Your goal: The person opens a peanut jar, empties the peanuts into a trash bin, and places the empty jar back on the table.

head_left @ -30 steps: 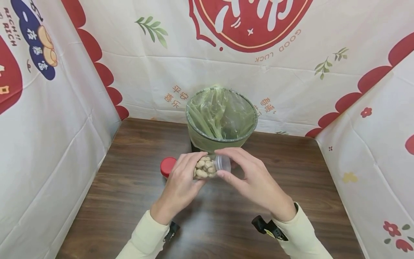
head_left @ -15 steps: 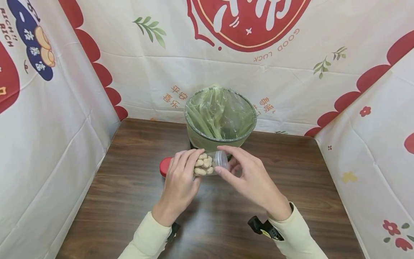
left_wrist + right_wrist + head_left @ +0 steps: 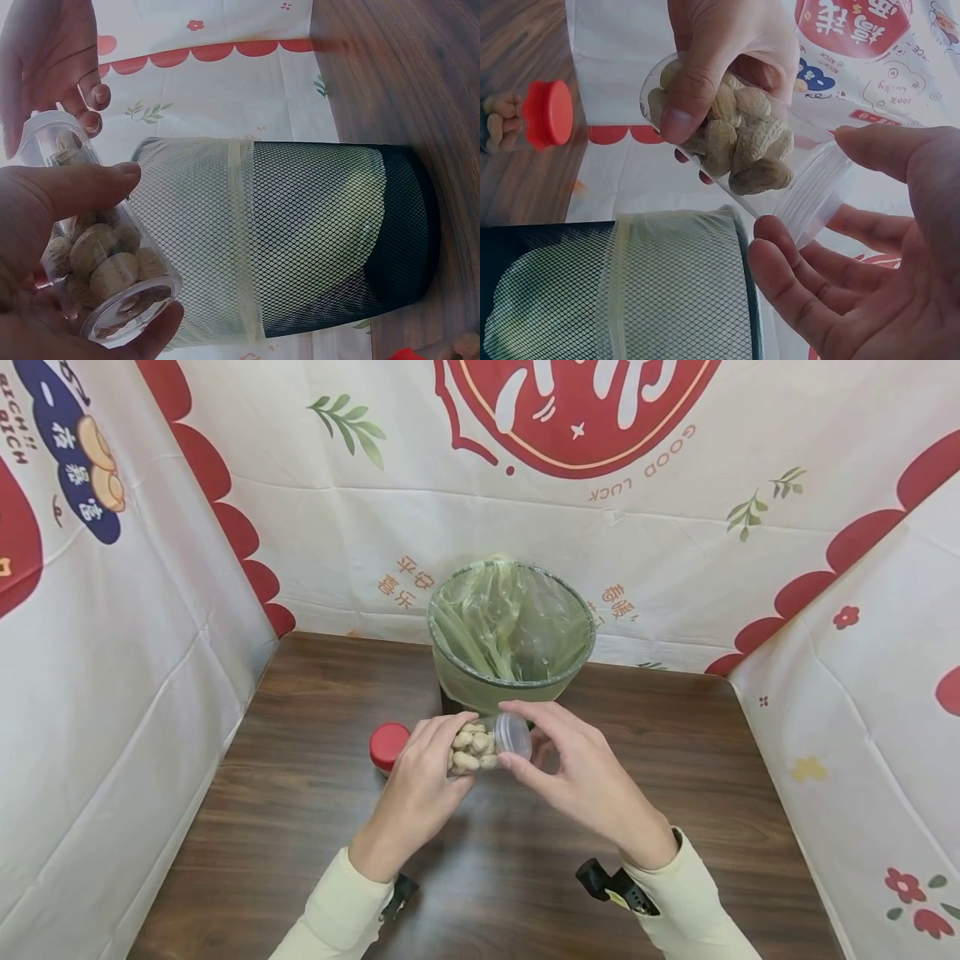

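My left hand [image 3: 438, 752] grips a clear plastic jar of peanuts [image 3: 474, 748] above the table, lying on its side with the open mouth to the right. In the left wrist view the jar [image 3: 97, 255] lies between thumb and palm. My right hand [image 3: 517, 737] curls its thumb and fingers round the jar's threaded mouth [image 3: 810, 202]. The peanuts [image 3: 735, 142] sit back from the mouth. The red lid [image 3: 388, 745] stands on the table just left of my left hand.
A black mesh bin [image 3: 480, 693] lined with a green bag stands right behind the jar at the table's far middle. Printed cloth walls [image 3: 112, 652] close in the dark wooden table [image 3: 300, 827] on three sides.
The jar and both hands lifted slightly toward the bin, then settled back. The right hand's fingers have drawn in closer round the jar's mouth.
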Demonstrator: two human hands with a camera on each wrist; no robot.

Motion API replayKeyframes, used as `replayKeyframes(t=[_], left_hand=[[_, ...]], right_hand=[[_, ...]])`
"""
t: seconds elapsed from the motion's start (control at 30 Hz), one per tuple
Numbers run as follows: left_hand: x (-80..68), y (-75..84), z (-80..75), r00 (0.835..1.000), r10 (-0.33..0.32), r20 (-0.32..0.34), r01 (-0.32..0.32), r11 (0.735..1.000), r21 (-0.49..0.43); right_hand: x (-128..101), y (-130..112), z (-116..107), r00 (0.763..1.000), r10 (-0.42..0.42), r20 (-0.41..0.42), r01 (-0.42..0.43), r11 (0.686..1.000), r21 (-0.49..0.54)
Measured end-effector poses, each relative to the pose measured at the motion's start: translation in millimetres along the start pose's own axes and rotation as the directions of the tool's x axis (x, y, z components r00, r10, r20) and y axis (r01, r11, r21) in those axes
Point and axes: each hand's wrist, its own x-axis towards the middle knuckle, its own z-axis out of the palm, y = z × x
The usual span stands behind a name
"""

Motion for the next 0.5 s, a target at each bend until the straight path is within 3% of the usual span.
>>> replayKeyframes(t=[0.27,0.5], left_hand=[[-1.0,0.5,0.1,1.0,0.007,0.0,-0.007,1.0,0.009],[-2.8,0.7,3.5,0.994,0.102,-0.032,-0.095,0.982,0.163]], right_hand=[[-1.5,-0.6,0.4,0.996,0.088,0.023,-0.087,0.996,-0.035],[1.2,-0.2,0.9,0.981,0.195,-0.003,-0.195,0.981,0.015]])
